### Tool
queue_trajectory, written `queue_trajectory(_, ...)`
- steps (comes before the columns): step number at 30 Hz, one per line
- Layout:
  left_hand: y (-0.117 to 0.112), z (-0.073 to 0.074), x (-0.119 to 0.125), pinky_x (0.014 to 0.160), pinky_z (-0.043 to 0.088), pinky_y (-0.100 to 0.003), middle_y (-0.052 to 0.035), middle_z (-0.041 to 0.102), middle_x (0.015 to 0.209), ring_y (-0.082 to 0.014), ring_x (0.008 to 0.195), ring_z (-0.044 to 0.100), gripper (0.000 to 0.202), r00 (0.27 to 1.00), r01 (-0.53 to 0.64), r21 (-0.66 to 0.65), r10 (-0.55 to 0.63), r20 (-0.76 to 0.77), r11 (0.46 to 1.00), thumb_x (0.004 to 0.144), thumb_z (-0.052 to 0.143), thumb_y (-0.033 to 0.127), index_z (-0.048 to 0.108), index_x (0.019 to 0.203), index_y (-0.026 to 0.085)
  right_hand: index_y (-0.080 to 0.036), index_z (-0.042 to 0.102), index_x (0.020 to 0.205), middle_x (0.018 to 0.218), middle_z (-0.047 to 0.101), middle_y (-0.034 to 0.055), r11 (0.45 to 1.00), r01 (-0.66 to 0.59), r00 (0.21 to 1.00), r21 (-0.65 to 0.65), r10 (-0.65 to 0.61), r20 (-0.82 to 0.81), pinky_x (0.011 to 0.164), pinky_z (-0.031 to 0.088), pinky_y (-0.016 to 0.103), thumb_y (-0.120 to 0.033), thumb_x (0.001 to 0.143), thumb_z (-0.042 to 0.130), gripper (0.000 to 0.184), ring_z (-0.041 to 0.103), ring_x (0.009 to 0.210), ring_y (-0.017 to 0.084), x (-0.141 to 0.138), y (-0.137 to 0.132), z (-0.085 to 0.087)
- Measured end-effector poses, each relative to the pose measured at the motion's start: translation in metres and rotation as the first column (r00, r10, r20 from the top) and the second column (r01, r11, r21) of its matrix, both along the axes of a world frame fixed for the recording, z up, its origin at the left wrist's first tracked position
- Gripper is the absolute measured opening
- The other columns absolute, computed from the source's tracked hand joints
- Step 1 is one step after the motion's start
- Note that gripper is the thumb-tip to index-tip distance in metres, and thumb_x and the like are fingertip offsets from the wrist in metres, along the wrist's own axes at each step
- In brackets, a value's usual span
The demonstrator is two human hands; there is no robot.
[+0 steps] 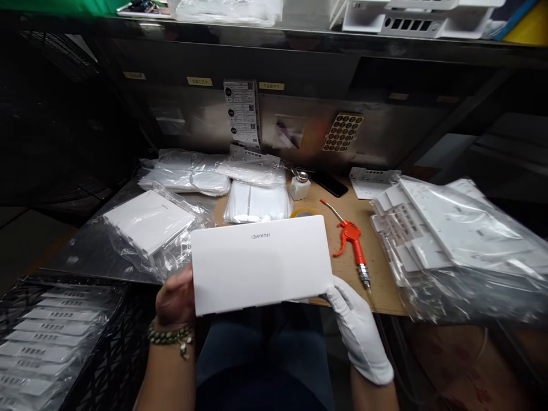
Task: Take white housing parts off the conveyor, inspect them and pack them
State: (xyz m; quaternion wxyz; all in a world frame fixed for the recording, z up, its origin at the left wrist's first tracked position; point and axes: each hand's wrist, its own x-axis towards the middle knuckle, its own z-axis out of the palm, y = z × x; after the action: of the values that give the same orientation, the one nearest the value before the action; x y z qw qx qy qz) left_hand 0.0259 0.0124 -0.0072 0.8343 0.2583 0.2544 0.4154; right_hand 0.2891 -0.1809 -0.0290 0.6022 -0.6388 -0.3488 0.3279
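A white plastic cover panel point(261, 268) marked HUAWEI, its lettering upside down to me, is held up over the table's front edge. My bare left hand point(175, 297), with a beaded bracelet at the wrist, grips its left end; the fingers are partly hidden behind it. At the lower right corner, my right hand point(357, 328) in a white glove pinches the panel. A red air blow gun point(351, 237) lies on the table just right of the panel. Behind the panel, a roll of yellow tape point(303, 212) is partly covered.
Bagged white panels point(466, 228) are heaped at right; another wrapped panel point(148, 220) lies at left. Plastic bags point(259, 200), a dispenser bottle point(300, 186) and a phone point(329, 184) stand farther back. A crate point(107, 354) holds several covers. A shelf point(274, 43) overhangs the table.
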Motion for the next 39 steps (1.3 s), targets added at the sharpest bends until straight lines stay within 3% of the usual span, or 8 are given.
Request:
queue_trajectory(2,0.007,0.002,0.006,0.082,0.063,-0.031,-0.0055,0.079,0.09,-0.0257,0.086,0.076,0.029,0.98,-0.062,0.114,0.081,-0.18,0.992,0.085,0.074,0.03,0.075,0.111,0.016,-0.03,0.074,0.13,0.134,0.072,0.0042,0.999,-0.031,0.998,0.012,0.03,0.055,0.114,0.052,0.038,-0.046,0.1,0.065,0.035,0.066,0.128,0.025,0.003,0.003,-0.004)
queue_trajectory(5,0.009,0.0,0.016,0.086,0.062,-0.029,-0.007,0.079,0.097,-0.0242,0.094,0.074,0.04,0.923,-0.126,0.336,0.235,-0.305,0.933,0.078,0.089,0.045,0.077,0.105,0.018,-0.031,0.07,0.135,0.143,0.066,0.0033,0.998,-0.025,0.981,0.049,0.015,0.192,0.124,0.04,0.043,-0.04,0.1,0.065,0.037,0.057,0.138,0.025,0.009,0.011,-0.009)
queue_trajectory(10,-0.004,-0.006,0.022,0.09,0.059,-0.024,-0.0042,0.078,0.096,-0.0186,0.095,0.073,0.019,0.891,-0.021,0.757,0.356,-0.282,0.653,0.089,0.08,0.041,0.079,0.095,0.022,-0.028,0.072,0.128,0.129,0.073,0.0053,0.98,0.14,0.981,0.142,-0.157,0.116,0.111,0.054,0.044,-0.04,0.094,0.073,0.036,0.069,0.12,0.025,0.014,0.02,-0.007)
queue_trajectory(13,-0.01,-0.004,0.024,0.098,0.057,-0.029,-0.0042,0.078,0.095,-0.0202,0.102,0.072,0.016,0.91,0.028,0.848,0.338,-0.241,0.529,0.096,0.073,0.038,0.079,0.097,0.023,-0.027,0.076,0.117,0.12,0.077,0.0047,0.959,0.213,0.967,0.188,-0.235,0.103,0.105,0.057,0.041,-0.038,0.09,0.078,0.03,0.072,0.111,0.023,0.016,0.02,-0.005)
queue_trajectory(25,-0.012,-0.007,0.029,0.112,0.052,-0.048,-0.0047,0.079,0.095,-0.0202,0.091,0.073,0.02,0.934,0.041,0.876,0.292,-0.204,0.48,0.099,0.067,0.041,0.077,0.102,0.024,-0.025,0.077,0.106,0.107,0.077,0.0035,0.946,0.267,0.947,0.184,-0.293,0.133,0.101,0.057,0.039,-0.039,0.086,0.082,0.025,0.072,0.101,0.021,0.014,0.018,-0.011)
queue_trajectory(34,-0.008,-0.01,0.026,0.112,0.052,-0.047,-0.0043,0.078,0.093,-0.0202,0.093,0.073,0.018,0.935,0.038,0.89,0.298,-0.193,0.455,0.099,0.067,0.039,0.077,0.103,0.024,-0.024,0.076,0.105,0.106,0.077,0.0046,0.953,0.228,0.944,0.201,-0.266,0.192,0.101,0.058,0.041,-0.035,0.09,0.077,0.019,0.073,0.101,0.022,0.013,0.023,-0.009)
queue_trajectory(36,-0.008,-0.013,0.027,0.113,0.051,-0.049,-0.0033,0.077,0.091,-0.02,0.09,0.072,0.014,0.935,0.022,0.901,0.309,-0.172,0.433,0.099,0.068,0.035,0.076,0.102,0.025,-0.025,0.072,0.122,0.125,0.072,0.0083,0.947,0.238,0.881,0.215,-0.304,0.363,0.111,0.051,0.049,-0.035,0.096,0.07,0.028,0.068,0.118,0.026,0.011,0.026,-0.005)
queue_trajectory(39,-0.013,-0.017,0.031,0.12,0.041,-0.055,-0.0018,0.078,0.095,-0.0191,0.09,0.072,0.009,0.919,-0.019,0.944,0.378,-0.113,0.329,0.099,0.068,0.027,0.073,0.105,0.025,-0.029,0.054,0.151,0.16,0.045,0.0124,0.924,0.256,0.582,0.284,-0.382,0.718,0.123,0.032,0.061,-0.035,0.1,0.064,0.053,0.043,0.148,0.034,-0.003,0.033,0.009)
